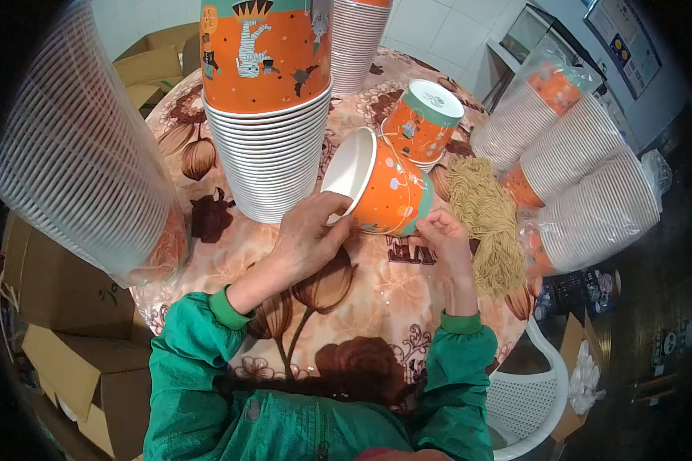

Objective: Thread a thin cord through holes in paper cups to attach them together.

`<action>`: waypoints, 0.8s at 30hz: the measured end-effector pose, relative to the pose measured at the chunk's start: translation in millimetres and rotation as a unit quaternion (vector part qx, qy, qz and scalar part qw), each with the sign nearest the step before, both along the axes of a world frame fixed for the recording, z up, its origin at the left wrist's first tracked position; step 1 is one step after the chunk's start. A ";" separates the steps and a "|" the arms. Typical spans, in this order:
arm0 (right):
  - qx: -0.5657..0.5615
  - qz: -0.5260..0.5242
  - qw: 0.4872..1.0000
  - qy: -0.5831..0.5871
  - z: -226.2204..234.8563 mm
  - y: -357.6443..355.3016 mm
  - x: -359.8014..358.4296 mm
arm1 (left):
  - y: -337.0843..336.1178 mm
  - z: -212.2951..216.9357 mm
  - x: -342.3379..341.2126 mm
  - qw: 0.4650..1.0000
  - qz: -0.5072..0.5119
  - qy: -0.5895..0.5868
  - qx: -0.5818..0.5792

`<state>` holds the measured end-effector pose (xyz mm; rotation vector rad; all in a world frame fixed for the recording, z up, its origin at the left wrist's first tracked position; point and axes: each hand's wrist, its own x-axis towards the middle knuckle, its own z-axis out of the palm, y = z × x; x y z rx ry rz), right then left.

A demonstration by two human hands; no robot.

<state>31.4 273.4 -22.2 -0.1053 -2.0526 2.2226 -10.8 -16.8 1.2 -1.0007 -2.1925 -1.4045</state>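
Observation:
An orange paper bucket [388, 188] with a teal base band and cartoon prints lies tilted on its side, its white mouth turned left. A thin tan cord [398, 157] runs along its wall. My left hand [311, 237] grips the bucket's rim from below, thumb and fingers closed on the near edge. At the teal base my right hand [444, 240] is closed, fingertips pinching the lower edge; whether cord is also between them is hidden. Right beside that hand lies a loose bundle of tan cord [484, 223]. Behind, another orange bucket [423, 127] stands upside down.
A tall stack of nested buckets [267, 154] stands left of my hands, another stack [359, 46] behind it. Plastic-wrapped stacks lie at the left [92, 169] and right [592, 207]. A flowered cloth [377, 307] covers the round table. Cardboard boxes [92, 369] and a white chair [527, 399] flank me.

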 end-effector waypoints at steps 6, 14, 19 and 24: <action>-0.005 0.017 1.000 -0.021 1.4 4.7 1.0 | -0.8 5.6 4.3 0.988 -0.043 -0.147 0.019; -0.131 -0.045 0.990 -0.015 28.5 -11.4 5.5 | -3.7 -3.5 2.9 0.992 -0.037 -0.100 -0.063; -0.146 -0.028 0.989 0.001 17.5 1.4 4.6 | 0.3 -0.4 2.7 0.993 -0.064 -0.091 -0.036; -0.116 -0.026 0.993 0.015 14.5 -4.8 3.0 | -0.2 -3.5 1.9 0.993 -0.061 -0.090 -0.040</action>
